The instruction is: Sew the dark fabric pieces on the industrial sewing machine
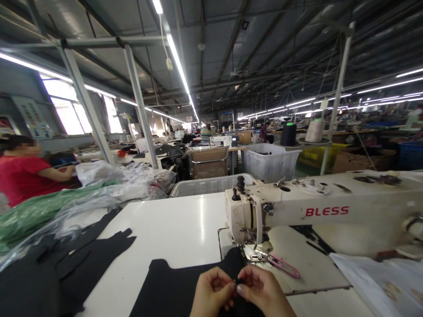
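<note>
Fingertips of both hands (236,288) hide their pinch on black fabric (172,286).

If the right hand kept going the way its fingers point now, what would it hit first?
The right hand points left, at the left hand. Their fingertips already pinch the same bit of black fabric, so it would meet that fabric and those fingers at once.

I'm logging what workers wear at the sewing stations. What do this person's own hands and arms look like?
Both the left hand and the right hand are bare: no gloves, rings or thimbles show. The fingers have short, unpainted nails. Only hands and wrists enter the picture; no sleeve, watch or bracelet appears.
</note>
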A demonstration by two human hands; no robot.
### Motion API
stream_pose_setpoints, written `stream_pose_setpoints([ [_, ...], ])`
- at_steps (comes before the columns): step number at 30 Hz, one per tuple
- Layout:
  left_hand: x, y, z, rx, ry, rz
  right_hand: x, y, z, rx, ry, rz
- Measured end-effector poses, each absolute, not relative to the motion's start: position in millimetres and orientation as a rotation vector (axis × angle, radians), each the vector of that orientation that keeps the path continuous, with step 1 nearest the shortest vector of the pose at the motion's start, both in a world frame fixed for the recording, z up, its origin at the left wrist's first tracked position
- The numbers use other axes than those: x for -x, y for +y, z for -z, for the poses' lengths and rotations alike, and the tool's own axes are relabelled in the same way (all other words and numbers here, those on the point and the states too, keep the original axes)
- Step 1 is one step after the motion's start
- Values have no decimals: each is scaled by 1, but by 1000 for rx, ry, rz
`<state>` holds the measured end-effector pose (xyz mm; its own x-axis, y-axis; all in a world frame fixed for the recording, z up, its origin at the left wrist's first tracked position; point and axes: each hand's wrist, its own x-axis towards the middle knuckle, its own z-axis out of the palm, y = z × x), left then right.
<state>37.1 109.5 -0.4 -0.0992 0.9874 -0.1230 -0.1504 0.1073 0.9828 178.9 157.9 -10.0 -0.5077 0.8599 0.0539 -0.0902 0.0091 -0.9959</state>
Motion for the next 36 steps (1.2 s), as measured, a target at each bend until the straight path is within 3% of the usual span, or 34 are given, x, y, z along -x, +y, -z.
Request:
stream_pose_setpoints([
  [9, -38, 106, -4, -949, 1029, -1212, -181, 162, 9, 837, -1296, -1801],
  [14, -35, 106, -3, -990, 1024, -1273, -179, 159, 10, 829, -1426, -1832],
  [22, -38, 104, -2, -1043, 982, -1348, -181, 161, 19, 997, -1577, -1738],
  [36, -43, 99, -13, -992, 1042, -1432, -189, 149, -8, 777, -1601, -1672],
])
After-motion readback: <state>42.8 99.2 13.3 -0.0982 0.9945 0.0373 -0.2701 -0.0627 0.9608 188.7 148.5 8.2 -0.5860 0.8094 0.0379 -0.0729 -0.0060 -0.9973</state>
